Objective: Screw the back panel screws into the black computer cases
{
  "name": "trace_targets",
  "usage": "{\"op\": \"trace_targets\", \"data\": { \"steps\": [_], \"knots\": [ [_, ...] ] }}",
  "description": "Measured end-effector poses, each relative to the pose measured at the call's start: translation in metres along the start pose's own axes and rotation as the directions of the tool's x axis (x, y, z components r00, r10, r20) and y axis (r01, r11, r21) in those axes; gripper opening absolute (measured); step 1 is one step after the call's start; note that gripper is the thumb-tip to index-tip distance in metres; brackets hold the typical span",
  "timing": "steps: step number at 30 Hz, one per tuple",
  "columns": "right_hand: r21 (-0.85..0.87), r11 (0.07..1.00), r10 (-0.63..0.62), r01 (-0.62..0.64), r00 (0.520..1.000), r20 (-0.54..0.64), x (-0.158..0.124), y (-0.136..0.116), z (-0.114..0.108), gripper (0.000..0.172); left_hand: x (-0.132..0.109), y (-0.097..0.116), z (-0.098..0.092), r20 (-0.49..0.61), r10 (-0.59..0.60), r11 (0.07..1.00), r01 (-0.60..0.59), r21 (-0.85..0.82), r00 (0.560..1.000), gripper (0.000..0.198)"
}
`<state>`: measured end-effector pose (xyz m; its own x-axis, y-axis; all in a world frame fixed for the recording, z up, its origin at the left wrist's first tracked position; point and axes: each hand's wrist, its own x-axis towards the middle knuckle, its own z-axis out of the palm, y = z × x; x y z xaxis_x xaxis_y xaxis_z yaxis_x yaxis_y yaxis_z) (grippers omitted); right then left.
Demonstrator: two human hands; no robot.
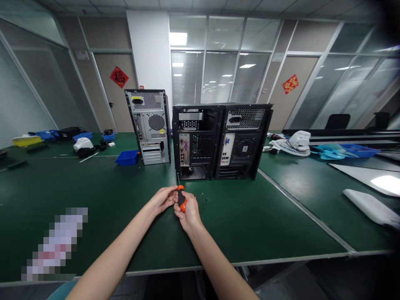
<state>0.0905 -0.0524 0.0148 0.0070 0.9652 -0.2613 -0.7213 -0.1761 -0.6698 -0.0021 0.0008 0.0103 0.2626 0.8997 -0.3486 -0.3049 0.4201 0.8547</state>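
An orange and black screwdriver [181, 199] points away from me, its thin shaft reaching the lower left corner of a black computer case [214, 139]. My right hand [190, 210] is closed around the handle. The fingers of my left hand [165, 199] are bent against the front of the handle, near the shaft. The case faces me with its rear ports and has an open bay at left; a second black computer case [244, 141] stands right beside it. Whether the tip sits in a screw is too small to tell. Several tiny dark screws [204, 199] lie right of my hands.
A grey computer tower [153, 127] stands to the left, with a blue bin [127, 158] next to it. White fan parts [293, 143] and a blue tray [359, 150] are at right. A pixelated item [56, 246] lies at front left on the green table [281, 225].
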Motion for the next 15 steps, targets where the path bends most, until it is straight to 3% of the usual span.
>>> {"op": "trace_targets", "data": {
  "steps": [8, 15],
  "knots": [
    [0.081, 0.997, 0.017, -0.019, 1.000, 0.021, -0.0007, 0.0014, 0.0036, 0.008, 0.0031, -0.0032, -0.0020, -0.017, 0.086, 0.991, -0.084, 0.101, 0.996, 0.012],
    [0.151, 0.988, 0.025, -0.028, 0.999, 0.021, -0.0004, 0.0014, 0.0062, 0.009, 0.0032, -0.0049, -0.0007, -0.012, 0.134, 0.984, -0.131, 0.121, 0.991, 0.015]
  ]
}}
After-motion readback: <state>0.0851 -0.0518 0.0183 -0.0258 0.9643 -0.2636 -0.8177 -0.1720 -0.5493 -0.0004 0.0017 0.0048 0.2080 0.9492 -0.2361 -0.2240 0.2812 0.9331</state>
